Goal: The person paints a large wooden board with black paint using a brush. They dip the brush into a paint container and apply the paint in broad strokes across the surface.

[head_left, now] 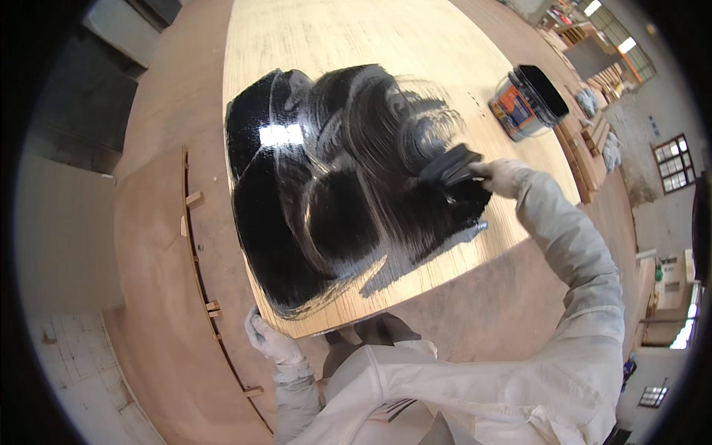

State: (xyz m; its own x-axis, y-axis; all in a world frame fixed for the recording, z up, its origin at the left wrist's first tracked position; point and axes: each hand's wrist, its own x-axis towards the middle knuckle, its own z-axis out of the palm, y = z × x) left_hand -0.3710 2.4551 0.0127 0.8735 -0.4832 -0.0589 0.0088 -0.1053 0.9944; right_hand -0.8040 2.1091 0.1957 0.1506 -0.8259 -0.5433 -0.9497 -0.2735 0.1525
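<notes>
A pale wood-grain board (415, 278) lies in front of me, with a wide patch of glossy black coating (334, 215) smeared over its near half in curved streaks. My right hand (500, 178), in a whitish glove, is closed around a wide flat spreader (452, 167) coated in black. The spreader touches the wet coating near the patch's right side; whether it has a blade or bristles I cannot tell. At the near left corner, my left hand (273, 337), also gloved, grips the board's edge, its fingers partly hidden.
A black-rimmed bucket (515, 111) with an orange and blue label stands on the board's right side. Stacked planks (582, 167) lie beyond that edge. To the left, a large brown panel (156, 259) has small wood blocks along its side. Dark cabinets (81, 89) stand far left.
</notes>
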